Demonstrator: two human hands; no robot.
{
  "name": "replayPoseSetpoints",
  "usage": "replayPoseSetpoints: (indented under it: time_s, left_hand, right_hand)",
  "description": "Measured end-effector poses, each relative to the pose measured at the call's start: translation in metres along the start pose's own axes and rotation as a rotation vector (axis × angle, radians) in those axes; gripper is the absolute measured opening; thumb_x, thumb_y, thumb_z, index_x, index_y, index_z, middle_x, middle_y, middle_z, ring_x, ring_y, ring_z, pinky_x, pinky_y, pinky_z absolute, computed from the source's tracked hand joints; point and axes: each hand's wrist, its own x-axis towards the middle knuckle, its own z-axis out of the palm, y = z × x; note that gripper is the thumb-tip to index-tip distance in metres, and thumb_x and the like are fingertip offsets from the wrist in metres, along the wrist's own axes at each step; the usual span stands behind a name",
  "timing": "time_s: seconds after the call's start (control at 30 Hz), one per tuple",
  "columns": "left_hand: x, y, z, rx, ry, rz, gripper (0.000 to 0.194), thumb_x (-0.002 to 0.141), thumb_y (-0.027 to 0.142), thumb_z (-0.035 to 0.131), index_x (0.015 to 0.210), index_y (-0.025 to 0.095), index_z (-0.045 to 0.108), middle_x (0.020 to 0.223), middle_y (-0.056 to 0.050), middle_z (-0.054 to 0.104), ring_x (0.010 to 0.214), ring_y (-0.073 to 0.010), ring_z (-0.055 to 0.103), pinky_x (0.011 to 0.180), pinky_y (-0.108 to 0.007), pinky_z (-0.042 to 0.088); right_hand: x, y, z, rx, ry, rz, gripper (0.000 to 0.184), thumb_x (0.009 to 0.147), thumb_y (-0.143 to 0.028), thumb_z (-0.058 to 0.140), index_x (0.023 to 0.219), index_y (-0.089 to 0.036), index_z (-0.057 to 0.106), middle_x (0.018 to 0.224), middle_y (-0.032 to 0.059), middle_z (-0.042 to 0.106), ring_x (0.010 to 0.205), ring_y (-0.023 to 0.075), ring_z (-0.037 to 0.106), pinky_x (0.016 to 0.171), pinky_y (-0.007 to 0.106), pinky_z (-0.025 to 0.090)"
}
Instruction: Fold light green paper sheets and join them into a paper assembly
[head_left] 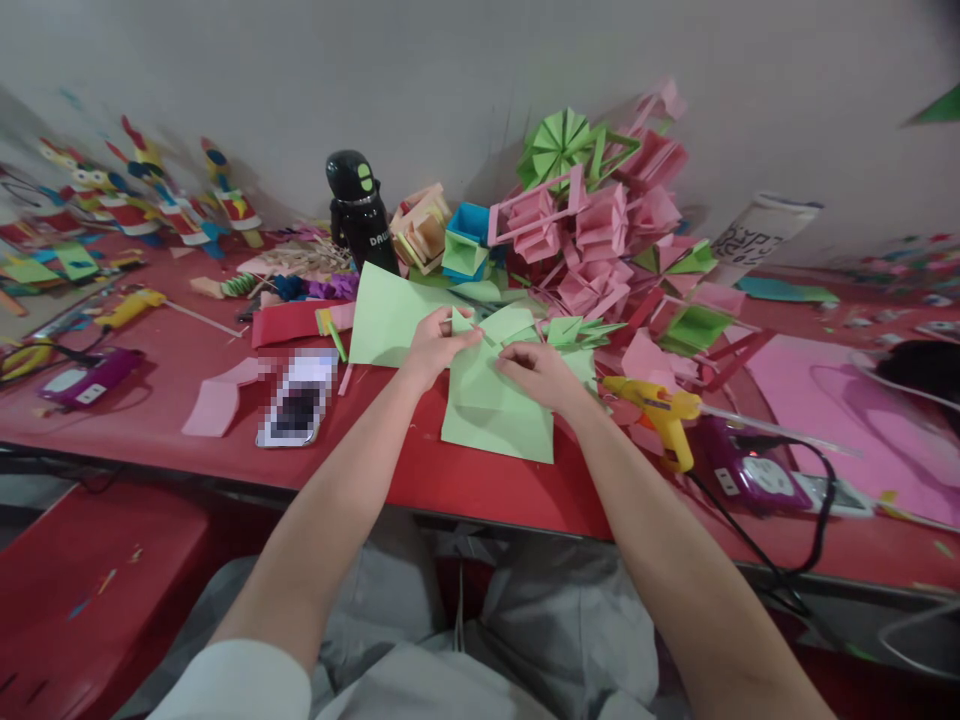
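Note:
A small folded piece of light green paper [463, 322] is pinched between the thumb and fingers of my left hand [437, 347]. My right hand [538, 374] is beside it with curled fingers, over a green paper sheet [499, 425] lying on the red table. What its fingertips hold, if anything, is hidden. Another loose green piece [508, 325] shows between the hands. Behind my left hand stretches a larger green sheet [390, 318]. Folded green paper pieces [581, 332] are gathered just beyond my right hand.
A yellow glue gun [660, 405] and purple power strip [757, 470] lie at right. Pink and green paper models [600, 220] are piled behind. A black bottle [364, 215] stands at the back, a phone [300, 398] lies left, and another glue gun [131, 308] is farther left.

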Motion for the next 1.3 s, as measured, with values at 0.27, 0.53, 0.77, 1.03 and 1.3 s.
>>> replayPoseSetpoints:
  time_s: [0.27,0.53,0.77,1.03,1.3]
  left_hand:
    - [-0.016,0.014,0.000,0.858,-0.226,0.514,0.007,0.080,0.029,0.074,0.087,0.027,0.078,0.159,-0.003,0.044,0.155,-0.0354,0.020,0.126,-0.058,0.008]
    - [-0.016,0.012,0.006,0.945,-0.263,0.491,0.004,0.075,0.021,0.072,0.073,0.025,0.073,0.147,-0.003,0.056,0.149,-0.0344,0.032,0.125,-0.058,0.011]
    - [-0.012,0.009,-0.011,0.972,-0.155,0.469,0.005,0.075,0.020,0.071,0.072,0.024,0.071,0.144,-0.005,0.059,0.146,-0.0346,0.036,0.122,-0.055,0.020]
    - [-0.004,0.005,-0.026,0.940,-0.031,0.412,0.006,0.077,0.021,0.067,0.073,0.024,0.071,0.131,-0.006,0.066,0.131,-0.0329,0.051,0.115,-0.053,0.031]
    - [-0.001,0.005,-0.027,0.741,-0.051,0.410,0.019,0.080,0.020,0.060,0.098,0.021,0.069,0.119,-0.009,0.068,0.117,-0.0266,0.061,0.107,-0.043,0.043]
  right_hand:
    - [-0.002,0.001,-0.001,-0.070,-0.085,-0.024,0.014,0.073,-0.030,0.053,0.068,-0.020,0.060,0.061,-0.0024,0.049,0.059,0.0129,0.041,0.059,0.029,0.032]
    - [-0.005,0.001,0.000,-0.183,-0.098,-0.059,0.013,0.075,-0.028,0.055,0.067,-0.020,0.062,0.064,-0.0010,0.057,0.062,0.0139,0.047,0.063,0.029,0.035]
    - [-0.009,0.001,-0.005,-0.148,-0.077,-0.075,0.013,0.075,-0.025,0.056,0.067,-0.019,0.063,0.065,-0.0003,0.059,0.063,0.0137,0.050,0.063,0.029,0.039]
    - [-0.012,0.002,-0.016,-0.123,-0.066,-0.053,0.012,0.075,-0.026,0.057,0.067,-0.019,0.064,0.064,-0.0002,0.059,0.062,0.0137,0.051,0.063,0.029,0.039]
    - [-0.012,0.001,-0.018,-0.081,-0.030,-0.039,0.011,0.074,-0.025,0.058,0.065,-0.018,0.062,0.063,0.0004,0.058,0.062,0.0136,0.050,0.062,0.029,0.039]
